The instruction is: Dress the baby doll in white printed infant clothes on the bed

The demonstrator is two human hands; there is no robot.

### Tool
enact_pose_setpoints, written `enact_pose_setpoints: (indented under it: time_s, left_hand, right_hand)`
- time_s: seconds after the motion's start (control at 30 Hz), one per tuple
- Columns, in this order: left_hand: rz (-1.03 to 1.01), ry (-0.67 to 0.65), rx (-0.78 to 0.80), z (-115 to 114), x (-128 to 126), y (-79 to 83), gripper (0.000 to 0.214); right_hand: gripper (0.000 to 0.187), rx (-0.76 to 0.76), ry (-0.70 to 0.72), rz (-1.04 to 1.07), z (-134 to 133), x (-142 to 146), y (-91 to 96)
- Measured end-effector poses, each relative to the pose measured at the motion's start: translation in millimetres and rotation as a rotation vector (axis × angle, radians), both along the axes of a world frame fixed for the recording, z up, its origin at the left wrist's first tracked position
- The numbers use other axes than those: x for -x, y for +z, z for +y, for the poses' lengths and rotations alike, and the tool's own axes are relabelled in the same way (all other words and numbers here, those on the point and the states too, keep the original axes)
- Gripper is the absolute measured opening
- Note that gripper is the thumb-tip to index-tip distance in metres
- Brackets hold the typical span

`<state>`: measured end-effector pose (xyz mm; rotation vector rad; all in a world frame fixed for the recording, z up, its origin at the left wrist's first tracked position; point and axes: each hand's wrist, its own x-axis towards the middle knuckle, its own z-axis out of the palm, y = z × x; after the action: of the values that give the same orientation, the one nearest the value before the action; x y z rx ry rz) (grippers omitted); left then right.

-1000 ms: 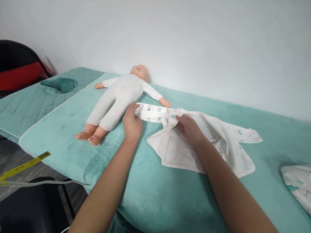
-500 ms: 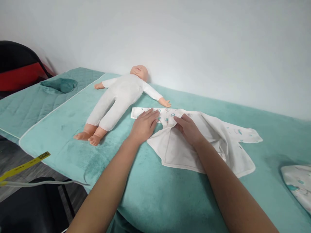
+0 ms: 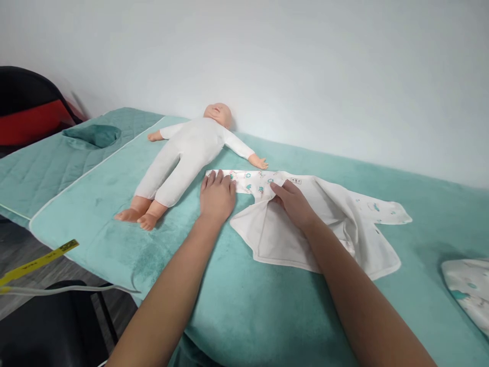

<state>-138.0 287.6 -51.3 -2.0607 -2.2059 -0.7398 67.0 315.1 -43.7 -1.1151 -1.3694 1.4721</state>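
Observation:
A white baby shirt (image 3: 290, 239) with a small teal and pink print lies spread open on the green covered bed, its plain inner side showing. Flat on the end of its left sleeve rests my left hand (image 3: 217, 196), fingers stretched out. My right hand (image 3: 292, 204) pinches the shirt's front edge near the collar between thumb and fingers; the fingertips are partly hidden under the cloth. Beyond the shirt, a baby doll (image 3: 194, 145) with a white cloth body lies on its back, one hand close to the sleeve.
The green bed cover (image 3: 260, 316) runs along a white wall (image 3: 305, 76). Another printed cloth item (image 3: 469, 288) lies at the right edge. At left are a quilted section with a face hole (image 3: 93, 135), a yellow tag (image 3: 42, 261) on a pale cord, and black chairs (image 3: 49, 326).
My left hand has slid left along the sleeve, from near the shoulder to the cuff end. My right hand keeps its hold, almost unmoved.

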Motion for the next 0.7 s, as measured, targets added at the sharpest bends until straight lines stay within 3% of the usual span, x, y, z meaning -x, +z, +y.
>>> enact_pose_setpoints:
  time_s: [0.17, 0.3, 0.43, 0.7]
  left_hand:
    - [-0.214, -0.135, -0.092, -3.1, 2.6, 4.8, 0.036]
    - [-0.344, -0.389, -0.070, -6.5, 0.0, 4.5, 0.034]
    - [-0.288, -0.632, -0.022, -5.6, -3.9, -0.7, 0.038]
    - [-0.164, -0.647, 0.024, -4.0, -3.2, -1.8, 0.045]
  right_hand:
    - [0.034, -0.078, 0.010, -0.084, -4.6, 1.1, 7.3]
    - [0.040, -0.111, 0.071, -0.020, -6.1, 2.8, 9.0]
    - [0.044, -0.102, 0.063, -0.014, -3.5, 2.5, 5.7]
    - [0.038, -0.096, 0.058, -0.010, -3.1, 2.4, 5.5]
